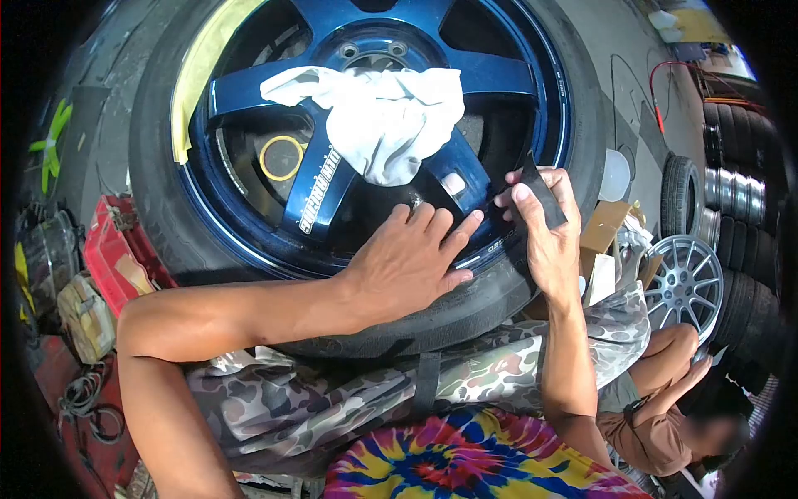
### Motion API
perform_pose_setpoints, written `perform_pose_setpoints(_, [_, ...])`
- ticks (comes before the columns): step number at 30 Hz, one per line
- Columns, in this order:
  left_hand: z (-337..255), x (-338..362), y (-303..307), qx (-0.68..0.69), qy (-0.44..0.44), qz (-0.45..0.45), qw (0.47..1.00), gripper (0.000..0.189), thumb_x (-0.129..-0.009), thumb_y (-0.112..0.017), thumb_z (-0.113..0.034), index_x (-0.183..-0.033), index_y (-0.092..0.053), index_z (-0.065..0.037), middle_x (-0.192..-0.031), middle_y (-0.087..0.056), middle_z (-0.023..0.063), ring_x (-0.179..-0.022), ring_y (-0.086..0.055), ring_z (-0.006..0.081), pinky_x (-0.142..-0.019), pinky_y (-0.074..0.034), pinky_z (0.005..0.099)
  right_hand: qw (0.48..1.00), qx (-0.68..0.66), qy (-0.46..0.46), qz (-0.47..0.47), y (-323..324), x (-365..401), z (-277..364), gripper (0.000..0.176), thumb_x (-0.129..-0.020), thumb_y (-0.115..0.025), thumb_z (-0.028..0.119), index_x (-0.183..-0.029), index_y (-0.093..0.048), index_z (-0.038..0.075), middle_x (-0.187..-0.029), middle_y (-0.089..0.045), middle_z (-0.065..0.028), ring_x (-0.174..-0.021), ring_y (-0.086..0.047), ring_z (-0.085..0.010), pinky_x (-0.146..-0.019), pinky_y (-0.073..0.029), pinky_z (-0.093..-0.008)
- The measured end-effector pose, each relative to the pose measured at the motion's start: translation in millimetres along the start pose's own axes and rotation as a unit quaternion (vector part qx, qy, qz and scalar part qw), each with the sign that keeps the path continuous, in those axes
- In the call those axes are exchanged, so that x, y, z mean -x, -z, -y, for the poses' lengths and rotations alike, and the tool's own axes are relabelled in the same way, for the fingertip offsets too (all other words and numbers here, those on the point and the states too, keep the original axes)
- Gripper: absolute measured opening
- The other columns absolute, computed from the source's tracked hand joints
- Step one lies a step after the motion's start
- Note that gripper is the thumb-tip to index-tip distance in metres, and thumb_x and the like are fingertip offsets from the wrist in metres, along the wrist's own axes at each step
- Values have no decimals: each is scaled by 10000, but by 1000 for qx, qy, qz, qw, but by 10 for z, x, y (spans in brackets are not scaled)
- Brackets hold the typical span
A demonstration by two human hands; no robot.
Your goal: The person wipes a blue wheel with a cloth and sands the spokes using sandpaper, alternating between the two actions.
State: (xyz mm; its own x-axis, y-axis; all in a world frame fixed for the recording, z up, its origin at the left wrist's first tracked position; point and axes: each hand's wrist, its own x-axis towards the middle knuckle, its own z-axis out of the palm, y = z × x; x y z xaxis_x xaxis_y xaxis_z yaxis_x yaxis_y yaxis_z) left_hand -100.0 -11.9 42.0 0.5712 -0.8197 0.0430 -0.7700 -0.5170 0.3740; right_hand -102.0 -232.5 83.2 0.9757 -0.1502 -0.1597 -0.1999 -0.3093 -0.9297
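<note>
A blue spoked wheel (pixel 474 75) with its black tire (pixel 158 166) lies in front of me. My left hand (pixel 403 262) rests palm down at the near side of the rim, fingers spread, holding nothing visible. To its right, my right hand (pixel 550 229) pinches a dark folded piece of sandpaper (pixel 544 195) between thumb and fingers, above the rim's right edge. A crumpled white cloth (pixel 395 125) covers part of the hub and spokes. A small whitish patch (pixel 453 184) shows on the spoke between my hands.
Yellow masking tape (pixel 195 83) lines the rim's upper left. A yellow tape roll (pixel 281 158) sits between spokes. At left is a red toolbox (pixel 125 249). On the right are a cardboard box (pixel 603 229), a silver wheel (pixel 683 283), stacked tires (pixel 744 166) and a seated person (pixel 657 416).
</note>
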Motion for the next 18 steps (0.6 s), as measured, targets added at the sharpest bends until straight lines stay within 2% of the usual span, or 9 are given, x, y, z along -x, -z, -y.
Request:
perform_pose_setpoints(1, [22, 11, -6, 14, 5, -11, 1000, 742, -1070, -568, -512, -1621, -439, -31, -1103, -548, 125, -962, -541, 268, -822, -463, 407, 999, 34, 0, 5, 46, -3, -71, 194, -1062, -708, 189, -1114, -628, 19, -976, -674, -57, -885, -641, -135, -815, -538, -326])
perform_pose_setpoints(2, [46, 20, -10, 28, 10, -23, 999, 747, -1071, -571, -510, -1639, -417, -50, -1089, -555, 127, -929, -569, 275, -799, -480, 414, 999, 35, -1, 4, 44, 3, -96, 194, -1062, -708, 189, -1114, -628, 19, -976, -674, -57, -885, -641, -135, -815, -538, -326])
perform_pose_setpoints(3, [71, 20, -2, 28, 9, -23, 999, 747, -1071, -571, -510, -1639, -417, -50, -1089, -555, 127, -929, -569, 275, -799, -480, 414, 996, 90, 19, -12, 42, 9, -113, 196, -1049, -724, 179, -1110, -624, 23, -975, -671, -55, -897, -642, -142, -823, -536, -328])
perform_pose_setpoints(5, [131, 14, 19, 51, 70, 9, 996, 765, -1080, -567, -508, -1672, -362, -68, -1072, -599, 162, -866, -636, 313, -736, -518, 448, 980, 172, 89, -37, 9, 12, -102, 199, -996, -762, 113, -1128, -648, 16, -984, -679, -76, -910, -663, -182, -843, -538, -334])
perform_pose_setpoints(6, [168, 5, 24, 52, 71, 9, 996, 765, -1080, -567, -508, -1672, -362, -68, -1072, -599, 162, -866, -636, 313, -736, -518, 448, 980, 172, 89, -36, 4, 6, -88, 199, -996, -762, 113, -1128, -648, 16, -984, -679, -76, -910, -663, -182, -843, -538, -334])
perform_pose_setpoints(9, [268, -30, 82, 61, 129, 24, 989, 804, -1094, -557, -499, -1681, -306, -9, -1001, -662, 212, -841, -690, 349, -677, -553, 438, 951, 247, 187, -13, -24, -32, -106, 273, -930, -774, 49, -1193, -714, 11, -1005, -682, -136, -900, -690, -272, -838, -547, -362])
perform_pose_setpoints(12, [269, -44, 135, 54, 135, 55, 988, 832, -1088, -572, -488, -1662, -299, 49, -964, -671, 197, -833, -692, 340, -677, -557, 427, 943, 270, 194, 9, -50, -35, -69, 295, -927, -764, 29, -1220, -734, 37, -973, -662, -132, -871, -678, -282, -816, -542, -377])
perform_pose_setpoints(15, [248, -51, 61, 45, 108, 8, 993, 861, -1076, -591, -480, -1640, -297, 99, -950, -680, 193, -830, -694, 332, -690, -559, 432, 938, 289, 189, 20, -74, -26, -63, 313, -922, -758, 13, -1232, -771, 55, -926, -615, -123, -806, -639, -269, -771, -529, -391])
perform_pose_setpoints(18, [202, -59, 65, 46, 100, 21, 994, 858, -1069, -604, -468, -1622, -313, 120, -941, -668, 180, -845, -681, 319, -720, -561, 430, 936, 310, 163, 32, -101, -7, -48, 325, -911, -775, 27, -1235, -790, 57, -904, -572, -114, -777, -610, -254, -740, -524, -394])
